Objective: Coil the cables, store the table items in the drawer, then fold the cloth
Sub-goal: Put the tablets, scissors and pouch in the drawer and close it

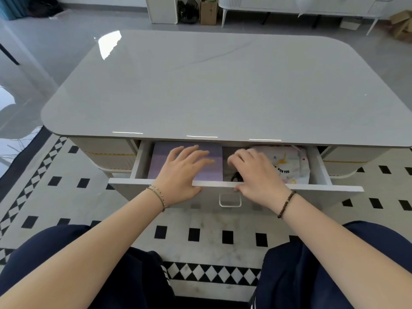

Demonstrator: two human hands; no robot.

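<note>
Fingers (196, 153) of the left hand (180, 175) lie flat on a purple book (160, 161) in the open drawer (323, 186); right hand (256, 175) curls at its front edge, grip unclear.

I read only "FOR YOU", in black letters on the white printed bag (289, 162) in the drawer (322, 169).

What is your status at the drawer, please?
Left hand flat on purple book in open drawer. Right hand curled over its front edge, grip unclear. Black cable and printed bag inside.
</note>
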